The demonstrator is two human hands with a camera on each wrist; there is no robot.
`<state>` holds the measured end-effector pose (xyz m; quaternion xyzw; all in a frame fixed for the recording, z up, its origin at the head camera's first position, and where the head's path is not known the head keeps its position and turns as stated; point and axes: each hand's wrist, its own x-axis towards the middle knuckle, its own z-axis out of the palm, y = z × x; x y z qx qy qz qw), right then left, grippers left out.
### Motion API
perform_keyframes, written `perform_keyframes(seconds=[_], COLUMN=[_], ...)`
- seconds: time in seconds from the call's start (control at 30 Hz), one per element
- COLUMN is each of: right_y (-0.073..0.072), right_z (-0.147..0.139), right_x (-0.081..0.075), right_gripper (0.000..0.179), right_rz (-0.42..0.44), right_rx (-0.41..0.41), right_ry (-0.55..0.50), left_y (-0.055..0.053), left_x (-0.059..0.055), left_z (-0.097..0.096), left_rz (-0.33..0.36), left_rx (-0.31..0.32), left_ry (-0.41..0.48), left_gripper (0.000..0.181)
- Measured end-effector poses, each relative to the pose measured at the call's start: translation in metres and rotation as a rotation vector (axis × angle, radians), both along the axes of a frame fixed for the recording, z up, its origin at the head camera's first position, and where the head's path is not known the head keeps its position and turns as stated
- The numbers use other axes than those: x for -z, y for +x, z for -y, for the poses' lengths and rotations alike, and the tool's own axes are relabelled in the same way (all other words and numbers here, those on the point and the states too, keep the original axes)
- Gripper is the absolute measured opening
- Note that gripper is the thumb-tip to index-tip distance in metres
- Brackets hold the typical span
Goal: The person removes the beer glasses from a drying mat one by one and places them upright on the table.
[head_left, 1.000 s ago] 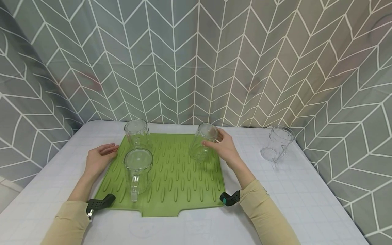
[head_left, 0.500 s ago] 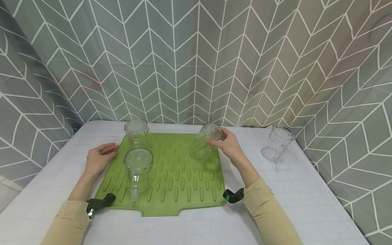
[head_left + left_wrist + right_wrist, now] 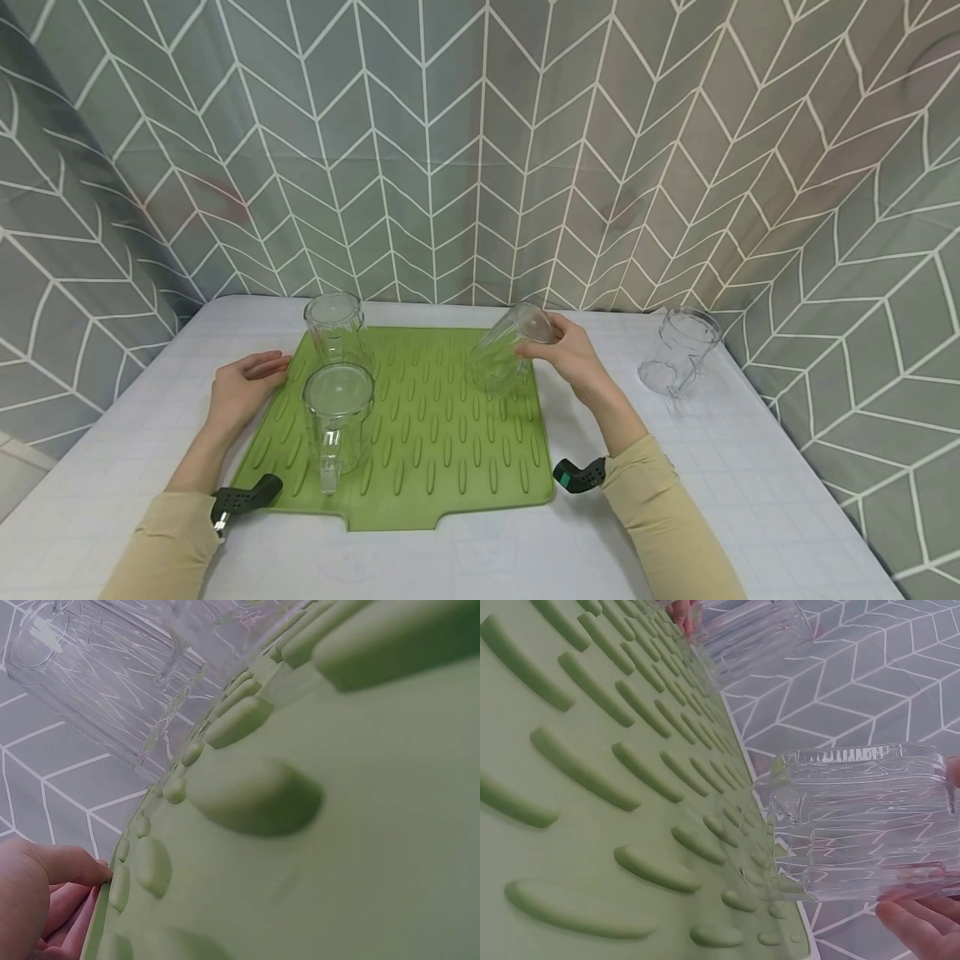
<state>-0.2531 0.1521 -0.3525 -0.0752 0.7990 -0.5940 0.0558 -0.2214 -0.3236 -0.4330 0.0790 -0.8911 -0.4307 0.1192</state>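
Note:
My right hand (image 3: 570, 354) grips a clear glass mug (image 3: 497, 367) near its base end, thumb on one side and fingers on the other. The mug leans to the right, its lower end at the right part of the green ribbed drying mat (image 3: 431, 450). In the right wrist view this mug (image 3: 862, 825) fills the right side, its far end overlapping the mat edge. At the mat's left edge rests my left hand (image 3: 243, 387), thumb and fingertips touching the edge. Two more glass mugs, one behind (image 3: 333, 333) and one in front (image 3: 337, 417), stand base up on the mat's left side.
Another clear glass mug (image 3: 678, 350) stands on the white tabletop (image 3: 720, 483) to the right of the mat. A grey patterned curtain (image 3: 465, 150) hangs close behind the table and along its sides. The mat's front tab (image 3: 392, 521) points toward me.
My right hand has shifted to the right, tipping the mug's upper end further right while its lower end stays about where it was. The left hand and the other mugs have not moved.

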Motion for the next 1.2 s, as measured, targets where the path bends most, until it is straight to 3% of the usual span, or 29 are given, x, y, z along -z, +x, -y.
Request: perform_keyframes(seconds=[1.2], right_y=[-0.003], right_z=[-0.024], right_x=[-0.007], right_gripper=[0.082], right_rz=[0.107], right_rx=[-0.031], right_ry=[-0.016], left_y=[0.0], left_x=[-0.001], left_z=[0.0], left_rz=[0.016], left_rx=[0.012], left_ry=[0.044], left_gripper=[0.048])
